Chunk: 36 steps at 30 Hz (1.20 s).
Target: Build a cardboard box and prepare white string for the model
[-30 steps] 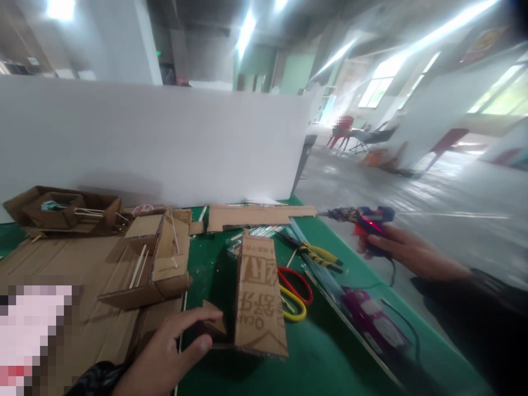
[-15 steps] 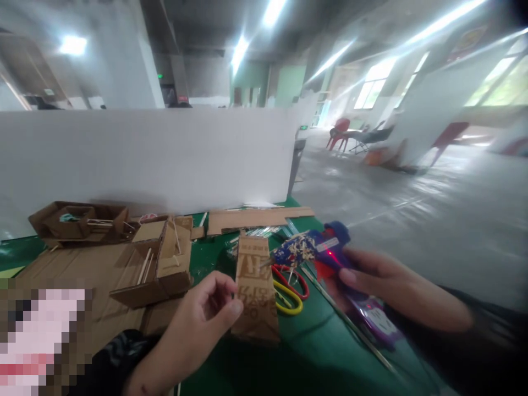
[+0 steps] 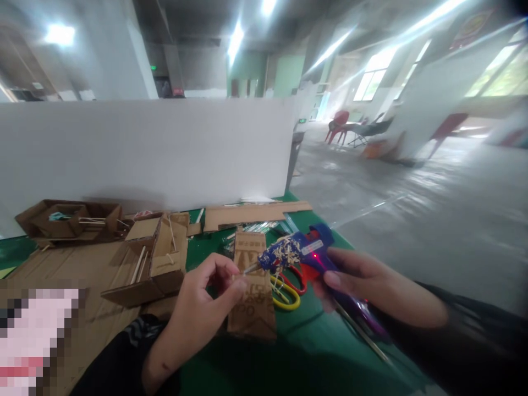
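My right hand (image 3: pixel 367 283) is wrapped round the handle of a blue and purple glue gun (image 3: pixel 307 250), whose front is crusted with pale bits. A red light glows on its side. The nozzle points left and reaches the fingertips of my left hand (image 3: pixel 210 300). Thumb and forefinger of that hand are pinched together; anything between them is too small to make out. Below the nozzle lies a brown cardboard piece (image 3: pixel 252 316) with printed marks. Scissors with yellow handles (image 3: pixel 289 302) and others with red handles (image 3: pixel 300 278) rest beside it on the green table (image 3: pixel 313 335).
Cardboard boxes with sticks (image 3: pixel 154 264) stand at the left on a cardboard sheet (image 3: pixel 78 275). A long cardboard strip (image 3: pixel 256 213) and clear glue sticks (image 3: pixel 264 226) lie behind. A white partition (image 3: pixel 144 154) borders the table's back.
The glue gun has moved left, bringing its nozzle to my left fingertips. My left thumb and forefinger have closed together. The view has shifted slightly.
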{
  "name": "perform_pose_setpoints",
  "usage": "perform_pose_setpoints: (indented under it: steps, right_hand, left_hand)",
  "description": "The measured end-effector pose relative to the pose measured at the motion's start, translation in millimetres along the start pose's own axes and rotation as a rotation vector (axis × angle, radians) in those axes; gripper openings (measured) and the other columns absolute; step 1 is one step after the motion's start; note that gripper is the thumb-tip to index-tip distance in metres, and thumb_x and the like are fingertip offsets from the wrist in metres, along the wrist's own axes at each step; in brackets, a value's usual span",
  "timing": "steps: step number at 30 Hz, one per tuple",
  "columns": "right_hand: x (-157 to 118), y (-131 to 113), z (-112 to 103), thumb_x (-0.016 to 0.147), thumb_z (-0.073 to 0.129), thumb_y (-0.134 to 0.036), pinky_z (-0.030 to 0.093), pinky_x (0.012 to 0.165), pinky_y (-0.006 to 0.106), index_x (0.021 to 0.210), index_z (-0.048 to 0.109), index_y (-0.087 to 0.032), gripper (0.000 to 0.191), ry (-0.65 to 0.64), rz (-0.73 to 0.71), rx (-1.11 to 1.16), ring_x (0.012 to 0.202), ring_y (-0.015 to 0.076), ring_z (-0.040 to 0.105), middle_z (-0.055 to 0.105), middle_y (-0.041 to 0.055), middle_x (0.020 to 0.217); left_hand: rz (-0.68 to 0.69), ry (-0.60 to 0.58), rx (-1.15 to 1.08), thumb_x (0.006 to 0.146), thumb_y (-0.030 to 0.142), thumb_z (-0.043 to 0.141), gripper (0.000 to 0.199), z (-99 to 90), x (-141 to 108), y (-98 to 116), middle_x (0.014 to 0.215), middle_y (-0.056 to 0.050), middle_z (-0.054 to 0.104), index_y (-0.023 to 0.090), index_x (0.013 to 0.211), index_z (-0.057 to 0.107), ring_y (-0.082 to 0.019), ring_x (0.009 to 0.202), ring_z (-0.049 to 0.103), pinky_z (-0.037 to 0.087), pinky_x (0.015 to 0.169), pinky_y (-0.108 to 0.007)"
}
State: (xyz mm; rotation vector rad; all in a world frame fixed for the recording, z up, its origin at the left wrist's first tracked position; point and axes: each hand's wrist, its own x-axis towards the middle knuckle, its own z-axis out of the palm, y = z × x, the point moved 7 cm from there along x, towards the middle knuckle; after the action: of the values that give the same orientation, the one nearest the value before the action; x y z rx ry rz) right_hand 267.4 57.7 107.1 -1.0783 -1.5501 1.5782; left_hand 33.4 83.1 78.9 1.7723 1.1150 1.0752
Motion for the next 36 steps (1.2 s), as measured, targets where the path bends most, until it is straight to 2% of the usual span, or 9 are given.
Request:
perform_pose_setpoints:
  steps: [12, 23, 30, 36]
  right_hand:
    - [2.3, -2.2, 4.4, 0.087, 0.068, -0.049, 0.05, 0.061, 0.026, 0.086, 0.061, -0.016, 0.033, -0.008, 0.038, -0.035, 0.062, 0.0137, 0.06, 0.064, 0.0025, 0.073]
    - [3.0, 0.5, 2.5, 0.09, 0.066, -0.044, 0.051, 0.063, 0.024, 0.091, 0.061, -0.015, 0.029, -0.026, 0.03, -0.012, 0.064, 0.012, 0.062, 0.066, 0.0028, 0.078]
    - [1.5, 3.5, 2.1, 0.091, 0.066, -0.042, 0.051, 0.063, 0.024, 0.091, 0.061, -0.014, 0.029, -0.042, 0.04, -0.006, 0.065, 0.0122, 0.063, 0.066, 0.0031, 0.077]
    - [1.4, 5.1, 2.7, 0.091, 0.066, -0.042, 0.051, 0.063, 0.022, 0.095, 0.061, -0.014, 0.029, -0.058, 0.037, 0.014, 0.066, 0.0115, 0.064, 0.067, 0.0032, 0.079]
  left_hand:
    - [-0.003, 0.008, -0.013, 0.088, 0.032, 0.065, 0.013, -2.4, -1.3, 0.1, 0.072, 0.003, 0.056, 0.02, 0.086, 0.059, -0.012, 0.067, 0.053, 0.045, 0.063, -0.02]
    - [-0.041, -0.04, -0.008, 0.088, 0.037, 0.066, 0.016, 0.3, -5.2, 2.3, 0.07, 0.004, 0.057, 0.022, 0.091, 0.064, -0.012, 0.068, 0.054, 0.045, 0.064, -0.021]
    - [-0.011, -0.024, -0.03, 0.089, 0.035, 0.065, 0.016, -1.8, -2.8, -4.9, 0.074, 0.003, 0.058, 0.021, 0.085, 0.062, -0.012, 0.069, 0.053, 0.044, 0.065, -0.021]
    - [-0.009, -0.026, -0.038, 0.091, 0.035, 0.062, 0.016, -2.3, -1.1, -2.4, 0.075, 0.003, 0.059, 0.02, 0.084, 0.062, -0.011, 0.069, 0.053, 0.043, 0.064, -0.021]
